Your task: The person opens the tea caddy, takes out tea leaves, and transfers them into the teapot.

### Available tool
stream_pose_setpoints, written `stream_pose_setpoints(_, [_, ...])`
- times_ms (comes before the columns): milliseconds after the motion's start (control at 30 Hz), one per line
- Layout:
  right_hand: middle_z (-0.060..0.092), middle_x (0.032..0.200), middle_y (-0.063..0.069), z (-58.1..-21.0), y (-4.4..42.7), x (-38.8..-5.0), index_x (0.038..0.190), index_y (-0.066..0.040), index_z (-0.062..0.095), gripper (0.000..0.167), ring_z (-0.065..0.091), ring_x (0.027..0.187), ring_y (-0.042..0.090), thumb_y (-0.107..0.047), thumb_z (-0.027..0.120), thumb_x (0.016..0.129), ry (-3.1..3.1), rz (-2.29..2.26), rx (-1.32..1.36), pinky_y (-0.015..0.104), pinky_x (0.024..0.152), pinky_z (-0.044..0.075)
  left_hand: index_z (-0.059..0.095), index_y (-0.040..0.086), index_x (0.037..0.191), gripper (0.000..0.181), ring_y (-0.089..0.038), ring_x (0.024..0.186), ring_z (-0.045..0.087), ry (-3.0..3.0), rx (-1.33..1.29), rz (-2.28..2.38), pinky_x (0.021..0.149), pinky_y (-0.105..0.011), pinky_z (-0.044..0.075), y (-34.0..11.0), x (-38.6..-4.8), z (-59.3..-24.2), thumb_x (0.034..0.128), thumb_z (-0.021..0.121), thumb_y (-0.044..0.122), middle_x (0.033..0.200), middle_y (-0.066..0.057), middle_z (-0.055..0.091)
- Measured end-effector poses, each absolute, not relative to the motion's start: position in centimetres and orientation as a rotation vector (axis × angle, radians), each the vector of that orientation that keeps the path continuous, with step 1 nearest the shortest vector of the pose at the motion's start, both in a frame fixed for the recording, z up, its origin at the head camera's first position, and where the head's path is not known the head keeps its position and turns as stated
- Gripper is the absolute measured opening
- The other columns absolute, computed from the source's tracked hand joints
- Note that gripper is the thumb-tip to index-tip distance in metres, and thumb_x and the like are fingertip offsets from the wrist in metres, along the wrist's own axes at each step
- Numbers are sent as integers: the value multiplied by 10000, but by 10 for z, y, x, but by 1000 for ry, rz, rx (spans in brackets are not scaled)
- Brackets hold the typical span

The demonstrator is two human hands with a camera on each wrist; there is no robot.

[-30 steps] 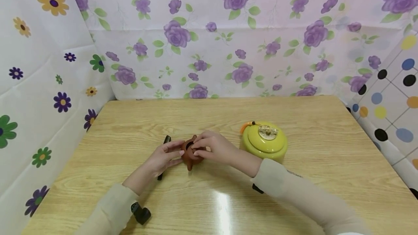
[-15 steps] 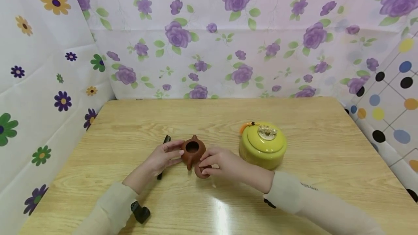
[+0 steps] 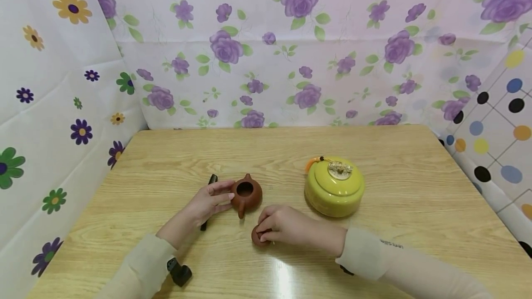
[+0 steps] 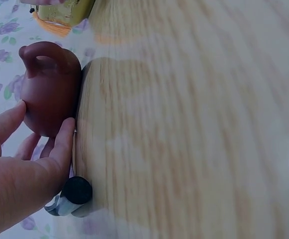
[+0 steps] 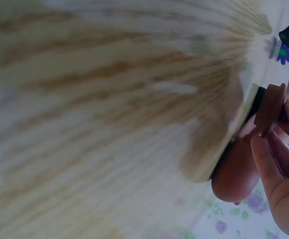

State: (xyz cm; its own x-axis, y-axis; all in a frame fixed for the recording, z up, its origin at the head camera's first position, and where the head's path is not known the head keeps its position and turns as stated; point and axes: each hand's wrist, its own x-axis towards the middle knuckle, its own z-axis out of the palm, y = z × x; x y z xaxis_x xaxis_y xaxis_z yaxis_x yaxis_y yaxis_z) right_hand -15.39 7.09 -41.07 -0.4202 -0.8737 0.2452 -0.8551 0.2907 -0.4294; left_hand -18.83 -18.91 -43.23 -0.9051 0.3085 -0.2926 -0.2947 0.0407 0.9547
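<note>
A reddish-brown teapot (image 3: pixel 251 197) stands upright on the table, its round mouth uncovered. My left hand (image 3: pixel 209 202) holds its left side between thumb and fingers; the left wrist view shows the fingertips against the teapot's body (image 4: pixel 52 97). Closer to me, my right hand (image 3: pixel 284 225) pinches the small brown teapot lid (image 3: pixel 257 238) from above. In the right wrist view the lid (image 5: pixel 268 110) is tilted edge-on between thumb and fingers, with the teapot (image 5: pixel 236 169) behind it. Fingers hide the lid's knob.
A yellow lidded jar (image 3: pixel 334 197) with a gold ornament and an orange tassel (image 3: pixel 312 164) stands to the right of the teapot. A dark stick-like object (image 3: pixel 213 179) lies partly under my left hand. Patterned cloth (image 3: pixel 266 59) bounds the wooden table (image 3: pixel 187 146) behind.
My right hand has lifted the lid from the teapot and carried it toward me and slightly right, uncovering the mouth. The left hand has stayed at the teapot.
</note>
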Motion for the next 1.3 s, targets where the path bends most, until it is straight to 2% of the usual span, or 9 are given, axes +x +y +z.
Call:
stream_pose_setpoints(333, [654,964,11,-420,69,-152,966,-122,762,131,611,905,67,-184,709,863,2486,-694,-1677,102,816,484,355,-24,1438,547,-117,1129,534,1897,5,1920,1037,-453,444,-189,-188,-432,944,574,60,1429,-230,391])
stream_pose_setpoints(867, [640,953,-1,-424,68,-150,972,-112,744,140,601,882,67,-194,714,863,2528,-680,-1631,106,781,487,341,-26,1444,550,-97,1120,539,1895,28,1915,1039,-453,442,-190,-189,-431,952,564,76,1441,-238,374])
stream_pose_setpoints(1167, [633,1008,-9,-415,69,-148,1007,-121,717,185,590,934,79,-252,694,878,2592,-661,-1498,158,830,503,390,-5,1425,511,-230,1240,493,2009,-22,1840,1020,-397,468,-186,-187,-421,970,557,159,1468,-210,372])
stream_pose_setpoints(1300, [642,1031,9,-404,71,-147,1012,-104,713,205,606,960,115,-256,694,876,2632,-677,-1512,194,852,517,370,-8,1432,525,-324,1301,441,2095,20,1790,1043,-421,444,-187,-187,-410,978,543,190,1482,-211,356])
